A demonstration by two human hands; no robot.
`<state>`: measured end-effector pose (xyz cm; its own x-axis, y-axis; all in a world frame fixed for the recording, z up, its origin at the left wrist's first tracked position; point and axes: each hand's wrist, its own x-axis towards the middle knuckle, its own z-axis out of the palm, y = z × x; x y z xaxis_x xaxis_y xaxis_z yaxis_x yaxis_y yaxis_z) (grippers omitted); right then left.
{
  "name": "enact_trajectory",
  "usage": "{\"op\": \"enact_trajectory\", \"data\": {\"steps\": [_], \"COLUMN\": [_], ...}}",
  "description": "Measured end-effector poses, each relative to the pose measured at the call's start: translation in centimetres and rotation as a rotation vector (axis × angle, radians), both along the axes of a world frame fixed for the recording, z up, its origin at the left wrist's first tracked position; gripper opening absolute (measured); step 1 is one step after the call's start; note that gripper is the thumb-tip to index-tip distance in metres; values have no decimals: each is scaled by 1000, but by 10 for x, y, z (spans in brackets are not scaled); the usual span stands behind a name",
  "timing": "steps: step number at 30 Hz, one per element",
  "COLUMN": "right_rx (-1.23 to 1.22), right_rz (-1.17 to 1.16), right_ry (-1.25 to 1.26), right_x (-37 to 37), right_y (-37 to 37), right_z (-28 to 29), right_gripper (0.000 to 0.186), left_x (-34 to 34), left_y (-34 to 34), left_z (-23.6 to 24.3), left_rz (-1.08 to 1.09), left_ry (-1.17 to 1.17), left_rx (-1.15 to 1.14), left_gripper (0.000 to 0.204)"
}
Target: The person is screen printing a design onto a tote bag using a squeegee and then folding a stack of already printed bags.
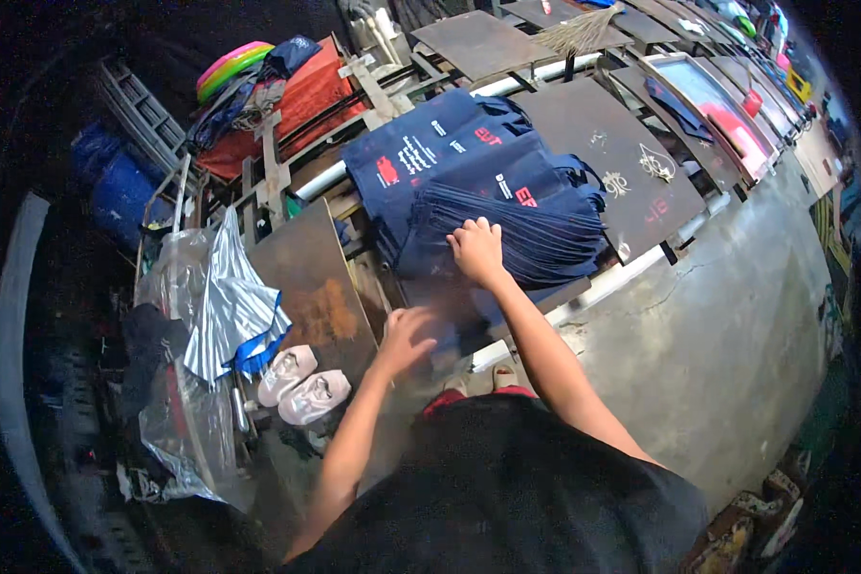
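Observation:
A fanned stack of navy tote bags (526,234) lies on the bench in front of me, its folded edges spread like a hand of cards. More navy bags with white and red print (402,158) lie flat just beyond it, handles toward the right. My right hand (476,251) is on the near left part of the stack, its fingers curled in at a bag's edge; the fingertips' exact grip is partly hidden. Lower and to the left, my left hand (407,342) hovers near the bench edge, smeared a little by motion, fingers apart and holding nothing.
On the left stand a silver and blue folded umbrella (225,306) and a pair of pale pink shoes (301,385) beside a brown board (311,287). Metal boards (612,143) continue along the bench, with a straw broom (579,33) far back. Concrete floor (708,335) lies right.

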<state>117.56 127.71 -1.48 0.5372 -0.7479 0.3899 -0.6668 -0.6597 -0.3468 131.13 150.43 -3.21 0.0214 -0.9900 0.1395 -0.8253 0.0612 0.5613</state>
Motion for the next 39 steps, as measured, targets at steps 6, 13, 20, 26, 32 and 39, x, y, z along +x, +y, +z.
{"op": "enact_trajectory", "data": {"steps": [6, 13, 20, 26, 32, 39], "right_rx": [-26, 7, -178, -77, -196, 182], "right_rz": [18, -2, 27, 157, -138, -62], "right_ry": [-11, 47, -259, 27, -5, 30], "right_x": [8, -2, -19, -25, 11, 16], "right_y": [2, 14, 144, 145, 61, 6], "right_z": [2, 5, -16, -68, -9, 3], "right_gripper": [29, 26, 27, 16, 18, 34], "left_x": [9, 31, 57, 60, 56, 35], "left_y": [-11, -102, -159, -158, -121, -33], "left_z": [-40, 23, 32, 32, 40, 1], "left_rz": [102, 53, -36, -51, -73, -327], "left_ry": [41, -13, -50, 84, 202, 38], "left_rx": [-124, -422, -332, -323, -392, -160], "left_gripper": [24, 16, 19, 20, 19, 23]}}
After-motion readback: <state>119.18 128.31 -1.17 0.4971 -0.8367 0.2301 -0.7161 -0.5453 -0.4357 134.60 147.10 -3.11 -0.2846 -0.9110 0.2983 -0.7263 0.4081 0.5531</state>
